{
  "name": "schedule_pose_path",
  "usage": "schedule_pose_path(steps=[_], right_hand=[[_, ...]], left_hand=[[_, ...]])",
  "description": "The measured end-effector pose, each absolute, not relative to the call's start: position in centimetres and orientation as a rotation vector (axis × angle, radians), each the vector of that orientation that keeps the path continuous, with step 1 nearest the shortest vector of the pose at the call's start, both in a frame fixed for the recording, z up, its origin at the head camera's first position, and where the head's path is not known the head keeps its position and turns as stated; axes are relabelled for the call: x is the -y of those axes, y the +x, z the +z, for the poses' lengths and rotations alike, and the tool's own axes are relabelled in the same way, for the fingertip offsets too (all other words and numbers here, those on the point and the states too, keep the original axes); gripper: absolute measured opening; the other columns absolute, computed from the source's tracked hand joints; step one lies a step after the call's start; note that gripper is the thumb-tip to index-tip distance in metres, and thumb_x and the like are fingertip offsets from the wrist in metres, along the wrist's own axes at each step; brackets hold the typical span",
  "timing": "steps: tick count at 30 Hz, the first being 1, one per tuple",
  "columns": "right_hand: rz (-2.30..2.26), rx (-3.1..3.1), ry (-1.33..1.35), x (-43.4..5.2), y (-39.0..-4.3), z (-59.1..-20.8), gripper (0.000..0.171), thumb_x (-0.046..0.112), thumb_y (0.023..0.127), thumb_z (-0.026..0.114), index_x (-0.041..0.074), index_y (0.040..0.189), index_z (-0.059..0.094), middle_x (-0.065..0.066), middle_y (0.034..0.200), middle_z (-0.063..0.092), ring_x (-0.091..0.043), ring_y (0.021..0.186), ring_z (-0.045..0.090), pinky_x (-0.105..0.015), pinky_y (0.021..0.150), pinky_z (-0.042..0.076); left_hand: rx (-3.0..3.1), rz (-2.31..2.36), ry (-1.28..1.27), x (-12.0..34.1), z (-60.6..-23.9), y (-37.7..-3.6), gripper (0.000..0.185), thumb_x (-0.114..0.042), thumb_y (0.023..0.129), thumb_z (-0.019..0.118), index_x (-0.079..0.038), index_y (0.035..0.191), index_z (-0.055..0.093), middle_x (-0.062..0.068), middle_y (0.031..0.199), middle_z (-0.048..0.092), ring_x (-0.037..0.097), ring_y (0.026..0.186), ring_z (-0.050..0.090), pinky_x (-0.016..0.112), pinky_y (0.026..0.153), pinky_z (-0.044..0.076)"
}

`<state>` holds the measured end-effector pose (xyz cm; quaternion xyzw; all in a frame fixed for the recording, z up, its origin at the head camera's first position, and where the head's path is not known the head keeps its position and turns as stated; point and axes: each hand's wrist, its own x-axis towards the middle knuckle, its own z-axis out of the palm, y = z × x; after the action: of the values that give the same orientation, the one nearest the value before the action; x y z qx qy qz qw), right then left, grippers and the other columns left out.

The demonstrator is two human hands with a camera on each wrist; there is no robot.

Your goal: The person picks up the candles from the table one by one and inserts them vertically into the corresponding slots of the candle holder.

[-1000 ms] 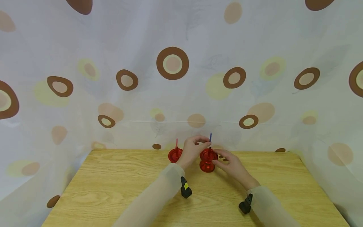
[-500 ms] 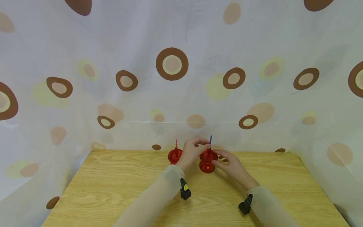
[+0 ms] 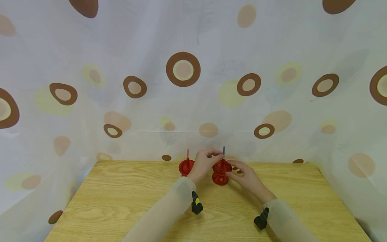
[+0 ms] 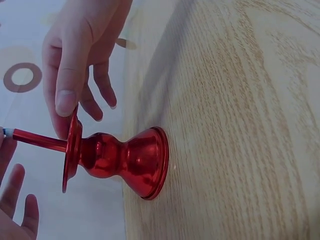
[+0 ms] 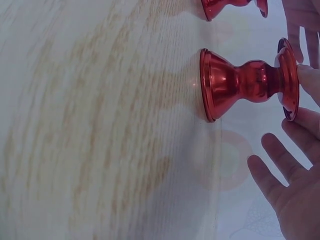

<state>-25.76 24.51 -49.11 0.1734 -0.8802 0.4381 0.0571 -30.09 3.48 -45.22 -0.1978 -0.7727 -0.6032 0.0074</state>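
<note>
Pale, wood-grained table (image 3: 121, 201) fills the lower part of the head view, its top smooth and matt, and my two sleeved forearms cross it from the bottom edge, each with a small black wrist camera (image 3: 196, 205) strapped below the cuff. Past them, just right of the frame's centre, stands the near red candle holder (image 3: 220, 172): glossy metal, a flared round foot, a pinched waist and a flat drip plate on top. It sits upright on the table close to its far edge.

My right hand (image 3: 246, 176) rests its fingertips on the right rim of that drip plate; in the left wrist view one fingertip (image 4: 66, 100) presses flat on the rim's edge, the other fingers loose and straight, gripping nothing. My left hand (image 3: 203, 163) stands in front of the gap between the two holders, with thumb and forefinger pinching the thin candle (image 3: 223, 150) that stands in the near holder; its shaft shows red at the socket and blue at the tip.

Left of my left hand, partly hidden by it, is a second red candle holder (image 3: 185, 166) with its own red candle (image 3: 187, 154), untouched.

Behind everything hangs a sheer white curtain (image 3: 90, 117) printed with brown and yellow ovals, draped round the table's far and side edges.
</note>
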Motion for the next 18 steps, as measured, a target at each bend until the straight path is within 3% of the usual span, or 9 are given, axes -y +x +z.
schedule_pose_path(steps=[7,18], right_hand=[[1.323,2.668,0.528,-24.43,-25.75,-49.05,0.047,0.023,0.099,0.074,0.006,0.142,0.064,-0.017,0.142,0.063,-0.037,0.116,0.063,-0.054,0.095,0.055],[1.311,2.660,0.540,-24.41,-25.73,-49.09,0.047,0.020,0.099,0.074,0.005,0.142,0.063,-0.017,0.140,0.064,-0.036,0.114,0.063,-0.053,0.094,0.055]], left_hand=[[2.412,-1.854,-0.652,-3.42,-45.05,-30.12,0.019,-0.023,0.098,0.075,-0.008,0.108,0.082,-0.004,0.107,0.077,0.012,0.111,0.062,0.045,0.108,0.047],[2.415,-1.825,-0.700,-3.23,-45.22,-30.31,0.014,-0.019,0.098,0.075,-0.009,0.105,0.082,-0.002,0.107,0.077,0.015,0.114,0.064,0.048,0.108,0.049]])
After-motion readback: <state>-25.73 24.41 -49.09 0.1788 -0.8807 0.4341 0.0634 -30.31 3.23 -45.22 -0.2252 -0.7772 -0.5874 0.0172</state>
